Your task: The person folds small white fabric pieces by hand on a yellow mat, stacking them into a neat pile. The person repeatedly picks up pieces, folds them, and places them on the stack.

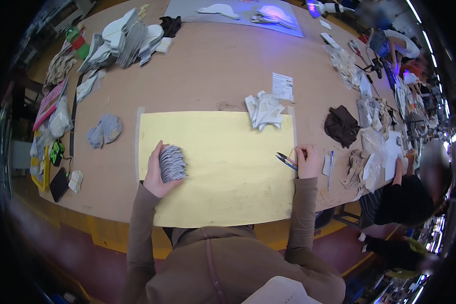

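Note:
My left hand (159,175) is closed round the side of a thick stack of grey cut fabric pieces (172,163), above the left part of a yellow sheet (218,177). At the sheet's right edge, my right hand (309,161) has its fingers pinched together. A thin tan loop shows at its fingertips, too small to make out. Beside those fingers are dark thread snips (287,160), their points toward the left; whether the hand touches them I cannot tell. A pile of white and grey fabric pieces (265,110) lies over the sheet's far edge.
Grey fabric stacks (124,40) lie at the far left, a grey bundle (105,130) nearer. A printed paper (282,86) is beyond the sheet. Dark brown cloth (342,125), a pen (331,164) and bagged pieces lie right. A co-worker's arm (397,175) reaches the table's right side.

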`<action>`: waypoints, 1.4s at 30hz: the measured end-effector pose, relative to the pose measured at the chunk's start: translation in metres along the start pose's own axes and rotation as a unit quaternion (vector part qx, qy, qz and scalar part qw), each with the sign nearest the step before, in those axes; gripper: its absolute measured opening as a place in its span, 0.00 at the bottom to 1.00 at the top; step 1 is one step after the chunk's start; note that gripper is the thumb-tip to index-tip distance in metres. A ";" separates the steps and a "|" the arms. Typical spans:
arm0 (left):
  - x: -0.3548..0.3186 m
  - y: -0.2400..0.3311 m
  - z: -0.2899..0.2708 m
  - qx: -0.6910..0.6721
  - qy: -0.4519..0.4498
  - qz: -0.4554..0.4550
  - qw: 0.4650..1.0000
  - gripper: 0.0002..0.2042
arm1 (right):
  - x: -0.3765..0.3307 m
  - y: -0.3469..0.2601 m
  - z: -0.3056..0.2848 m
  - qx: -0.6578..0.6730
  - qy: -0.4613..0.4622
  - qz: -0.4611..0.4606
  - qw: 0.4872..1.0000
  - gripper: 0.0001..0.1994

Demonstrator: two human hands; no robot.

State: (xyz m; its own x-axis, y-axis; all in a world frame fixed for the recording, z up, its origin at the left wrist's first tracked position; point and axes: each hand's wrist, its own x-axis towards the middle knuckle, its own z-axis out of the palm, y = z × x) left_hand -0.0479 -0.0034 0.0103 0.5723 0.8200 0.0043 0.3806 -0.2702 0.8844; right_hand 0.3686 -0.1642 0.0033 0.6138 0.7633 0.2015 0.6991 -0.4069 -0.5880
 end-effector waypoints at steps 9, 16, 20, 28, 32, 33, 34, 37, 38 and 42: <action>0.003 0.008 -0.001 0.069 0.067 0.052 0.994 0.37 | 0.009 -0.034 -0.013 0.348 0.167 0.066 0.920 0.02; -0.006 0.019 0.010 -0.247 0.037 -0.062 0.966 0.40 | -0.006 -0.107 0.003 0.637 -0.014 0.098 0.764 0.08; -0.024 0.047 0.018 -0.633 -0.016 -0.186 0.752 0.48 | -0.025 -0.161 0.022 0.673 -0.208 0.168 0.689 0.13; -0.035 0.062 0.024 -0.690 -0.102 -0.197 0.689 0.44 | -0.049 -0.209 0.048 0.526 -0.411 0.083 0.740 0.16; -0.038 0.053 0.026 -0.663 -0.117 -0.202 0.712 0.43 | -0.047 -0.201 0.050 0.566 -0.462 0.131 0.670 0.18; -0.040 0.049 0.027 -0.656 -0.119 -0.210 0.715 0.43 | -0.046 -0.198 0.050 0.589 -0.480 0.155 0.632 0.19; -0.040 0.049 0.026 -0.666 -0.123 -0.213 0.704 0.43 | -0.047 -0.202 0.048 0.621 -0.459 0.196 0.604 0.21; -0.040 0.048 0.024 -0.712 -0.136 -0.206 0.658 0.44 | -0.050 -0.211 0.042 0.685 -0.415 0.270 0.534 0.26; -0.039 0.050 0.023 -0.738 -0.141 -0.192 0.632 0.44 | -0.051 -0.206 0.044 0.692 -0.417 0.266 0.527 0.28; -0.040 0.056 0.025 -0.757 -0.147 -0.174 0.612 0.42 | -0.054 -0.189 0.044 0.726 -0.494 0.175 0.446 0.43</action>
State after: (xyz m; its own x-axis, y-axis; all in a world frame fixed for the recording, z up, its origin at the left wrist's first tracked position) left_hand -0.0314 -0.0640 0.0480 0.8386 0.5085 -0.1952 -0.4655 0.8552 0.2278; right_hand 0.1871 -0.1062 0.0691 -0.3690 0.9211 -0.1240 -0.7897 -0.3811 -0.4808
